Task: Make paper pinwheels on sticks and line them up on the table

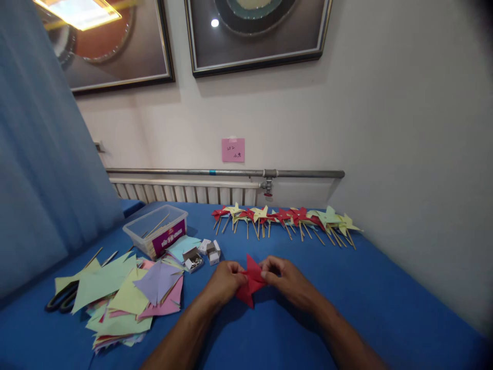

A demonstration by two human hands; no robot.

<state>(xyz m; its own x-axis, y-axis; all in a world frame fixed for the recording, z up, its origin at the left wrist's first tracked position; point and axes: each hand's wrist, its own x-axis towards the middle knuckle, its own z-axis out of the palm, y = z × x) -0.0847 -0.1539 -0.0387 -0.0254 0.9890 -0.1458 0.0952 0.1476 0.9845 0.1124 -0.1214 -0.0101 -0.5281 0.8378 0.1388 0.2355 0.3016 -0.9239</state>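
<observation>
Between my two hands, above the blue table cover, is a red paper pinwheel (252, 280) with its pointed blades folded in. My left hand (227, 281) pinches its left side between thumb and fingers. On the other side, my right hand (283, 277) grips the right edge with thumb and index finger. No stick shows on this pinwheel; its underside is hidden. Just beyond my left hand stand small white boxes, one an open box of metal pins (193, 260) and another open carton (213, 253).
Cut coloured paper sheets (127, 298) are piled at the left, over black-handled scissors (63, 298). A clear plastic tub (156, 228) holding wooden sticks stands behind them. Finished pinwheels on sticks (283, 218) line the table's back edge, near the wall and radiator (192, 194).
</observation>
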